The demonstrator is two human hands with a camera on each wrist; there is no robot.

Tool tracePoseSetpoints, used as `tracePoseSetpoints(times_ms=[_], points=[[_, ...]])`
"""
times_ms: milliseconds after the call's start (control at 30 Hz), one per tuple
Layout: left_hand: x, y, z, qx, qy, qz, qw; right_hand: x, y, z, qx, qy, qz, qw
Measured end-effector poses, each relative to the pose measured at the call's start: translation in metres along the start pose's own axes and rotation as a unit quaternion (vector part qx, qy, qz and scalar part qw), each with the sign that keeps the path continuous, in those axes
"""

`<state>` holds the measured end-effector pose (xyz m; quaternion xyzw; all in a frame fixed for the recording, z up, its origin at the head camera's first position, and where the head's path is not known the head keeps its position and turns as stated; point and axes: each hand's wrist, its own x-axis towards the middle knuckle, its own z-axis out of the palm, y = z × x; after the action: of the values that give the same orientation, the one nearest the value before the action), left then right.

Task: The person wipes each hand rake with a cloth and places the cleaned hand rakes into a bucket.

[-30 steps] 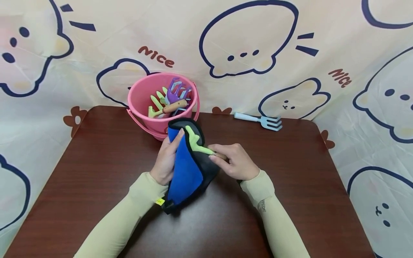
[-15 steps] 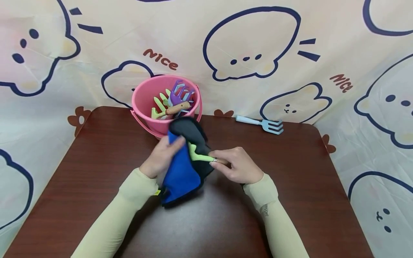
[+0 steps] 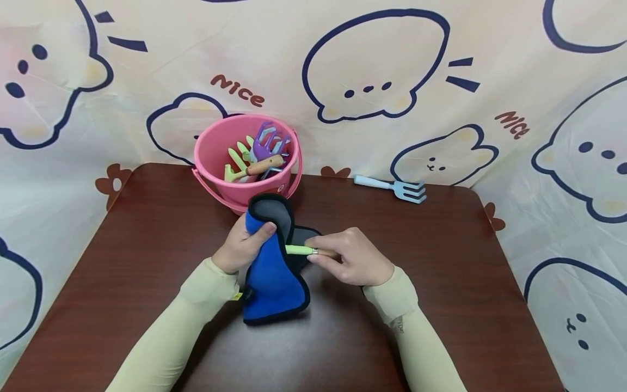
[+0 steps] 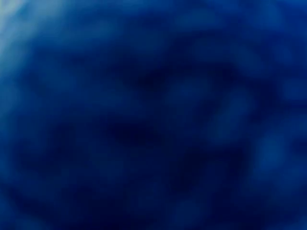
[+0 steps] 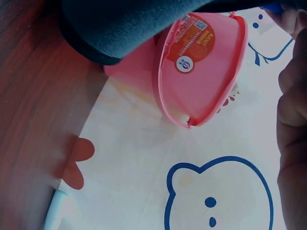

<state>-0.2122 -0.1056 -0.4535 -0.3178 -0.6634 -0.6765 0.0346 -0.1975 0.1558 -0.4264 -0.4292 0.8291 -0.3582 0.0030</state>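
In the head view my left hand [image 3: 243, 243] holds a thick cloth [image 3: 274, 283], blue on one face and grey on the other, with black edging. The thumb presses on the blue face. The cloth is folded round the head of a small green garden tool [image 3: 297, 250], so only its green neck shows. My right hand [image 3: 354, 256] pinches this tool by its wooden handle, just right of the cloth. The left wrist view is a dark blue blur. In the right wrist view the cloth's grey face [image 5: 120, 28] hangs at the top and right-hand fingers [image 5: 293, 110] show at the edge.
Behind the cloth stands a pink bucket [image 3: 210, 149] holding several garden tools, among them a purple hand rake [image 3: 264, 146] and a green one with a wooden handle [image 3: 264, 164]. A light blue fork [image 3: 392, 187] lies at the back of the brown table [image 3: 441, 283], before a printed curtain.
The cloth has come down and closed over the tool, hiding its green head, which showed before. My left hand has shifted down and left, while the right hand moved slightly down.
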Motion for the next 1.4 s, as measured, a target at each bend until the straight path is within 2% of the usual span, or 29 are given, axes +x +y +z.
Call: tracePoseSetpoints(times_ms=[100,200,267,333,400,433,467,500,567,667,767,833,900,967,1000,1067,1133,1200,1267,1333,1400], points=[[-0.001,-0.004,0.004,-0.049,0.027,-0.010,0.9984,0.001,-0.001,0.000,-0.010,0.002,0.002,1.000],[0.000,-0.007,0.005,-0.095,0.072,-0.046,0.9918,0.002,-0.001,0.000,-0.016,0.002,0.007,1.000],[0.003,-0.008,0.001,-0.143,0.128,-0.086,0.9776,0.001,-0.001,-0.002,-0.010,0.004,0.006,1.000],[0.005,-0.008,-0.007,-0.170,0.191,-0.126,0.9585,-0.001,0.000,-0.006,0.003,0.018,0.000,1.000],[0.007,-0.005,-0.015,-0.190,0.235,-0.160,0.9397,-0.004,0.001,-0.012,0.019,0.043,-0.006,0.999],[0.007,-0.004,-0.018,-0.196,0.244,-0.174,0.9337,-0.005,0.001,-0.015,0.027,0.061,-0.007,0.998],[0.007,-0.003,-0.019,-0.192,0.241,-0.187,0.9327,-0.007,0.002,-0.018,0.032,0.079,-0.006,0.996],[0.007,-0.001,-0.018,-0.191,0.232,-0.202,0.9321,-0.008,0.002,-0.020,0.034,0.096,-0.004,0.995],[0.007,0.001,-0.010,-0.219,0.205,-0.213,0.9298,-0.009,0.003,-0.022,0.035,0.124,0.008,0.992],[0.006,0.006,0.011,-0.223,0.179,-0.219,0.9330,-0.009,0.004,-0.021,0.027,0.145,0.030,0.989],[0.003,0.012,0.030,-0.216,0.155,-0.206,0.9418,-0.006,0.004,-0.015,0.020,0.141,0.055,0.988],[-0.002,0.015,0.038,-0.223,0.118,-0.217,0.9430,-0.003,0.004,-0.010,0.015,0.133,0.069,0.989],[-0.006,0.014,0.043,-0.242,0.068,-0.215,0.9438,-0.001,0.004,-0.006,0.010,0.121,0.080,0.989],[-0.008,0.012,0.047,-0.239,0.029,-0.219,0.9454,0.002,0.003,0.001,-0.001,0.108,0.085,0.991],[-0.007,0.010,0.049,-0.238,0.021,-0.205,0.9491,0.004,0.002,0.005,-0.008,0.099,0.087,0.991],[-0.004,0.006,0.054,-0.224,0.035,-0.174,0.9584,0.007,0.000,0.014,-0.024,0.081,0.089,0.992],[-0.001,0.005,0.057,-0.199,0.076,-0.153,0.9650,0.010,-0.003,0.023,-0.031,0.061,0.089,0.994],[0.000,0.002,0.059,-0.185,0.123,-0.131,0.9661,0.011,-0.003,0.029,-0.033,0.040,0.082,0.995],[0.000,0.001,0.059,-0.175,0.157,-0.124,0.9641,0.012,-0.003,0.031,-0.037,0.035,0.062,0.997],[-0.001,0.000,0.056,-0.164,0.172,-0.117,0.9644,0.010,-0.001,0.027,-0.037,0.056,0.035,0.997],[0.000,0.000,0.052,-0.148,0.166,-0.114,0.9683,0.008,0.000,0.020,-0.041,0.106,0.014,0.993]])
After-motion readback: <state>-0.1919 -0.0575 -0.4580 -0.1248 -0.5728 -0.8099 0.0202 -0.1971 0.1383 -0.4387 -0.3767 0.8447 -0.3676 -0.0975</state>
